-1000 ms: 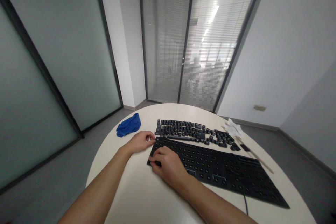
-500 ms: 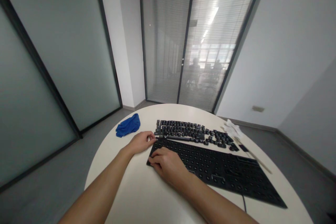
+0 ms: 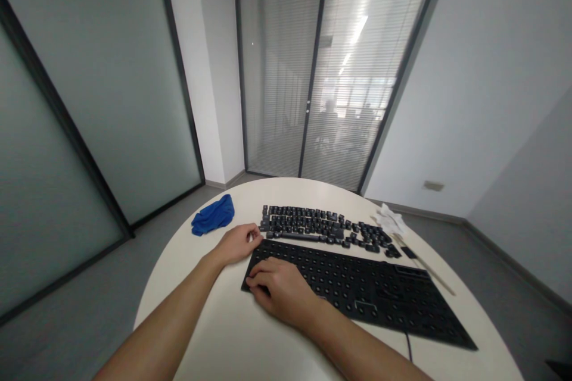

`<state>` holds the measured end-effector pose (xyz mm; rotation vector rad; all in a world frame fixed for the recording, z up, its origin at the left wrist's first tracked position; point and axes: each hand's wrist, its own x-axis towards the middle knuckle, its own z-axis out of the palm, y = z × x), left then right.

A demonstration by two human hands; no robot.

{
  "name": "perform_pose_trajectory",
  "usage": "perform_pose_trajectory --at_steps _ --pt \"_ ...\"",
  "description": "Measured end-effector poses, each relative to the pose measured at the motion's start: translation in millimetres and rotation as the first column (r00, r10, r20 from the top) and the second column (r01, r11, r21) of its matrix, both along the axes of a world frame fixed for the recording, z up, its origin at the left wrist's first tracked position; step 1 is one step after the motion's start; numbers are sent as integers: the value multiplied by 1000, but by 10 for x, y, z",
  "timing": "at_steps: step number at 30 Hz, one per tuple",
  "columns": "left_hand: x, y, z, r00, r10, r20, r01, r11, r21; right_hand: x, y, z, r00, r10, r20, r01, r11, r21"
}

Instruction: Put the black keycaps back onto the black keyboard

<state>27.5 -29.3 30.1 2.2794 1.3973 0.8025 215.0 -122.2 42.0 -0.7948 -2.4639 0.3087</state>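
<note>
A black keyboard [image 3: 379,292] with its keycaps off lies slanted in front of me, its rows of switches bare. At its far left corner is my left hand [image 3: 239,243], fingers curled and thumb tip against the corner. My right hand [image 3: 281,289] lies over the keyboard's near left part. Its fingers are bent and drawn together by the left edge; whatever is between the fingertips is hidden. Just beyond the keyboard, loose black keycaps [image 3: 308,221] stand in rows, with the long space bar [image 3: 299,236] along the nearest row.
On the round white table [image 3: 223,333], a crumpled blue cloth [image 3: 213,215] lies at the left. White tissue [image 3: 389,219] and a thin-handled brush [image 3: 429,269] lie to the right. A cable [image 3: 409,345] leaves the keyboard's near side. A glass door with blinds [image 3: 313,89] stands behind.
The view has shifted slightly, moving everything a little left. My right fingers have moved slightly along the keyboard's left edge toward me. My left hand stays by the far left corner.
</note>
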Motion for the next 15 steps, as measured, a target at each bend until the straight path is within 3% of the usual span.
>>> perform_pose_trajectory --at_steps 7,15 --pt "220 -3 -51 996 87 30 -89 993 82 -9 -5 12 999 -50 -23 49 999 -21" --pt "275 44 -77 979 199 38 -201 978 48 33 8 7 999 -16 -32 13 997 -80"
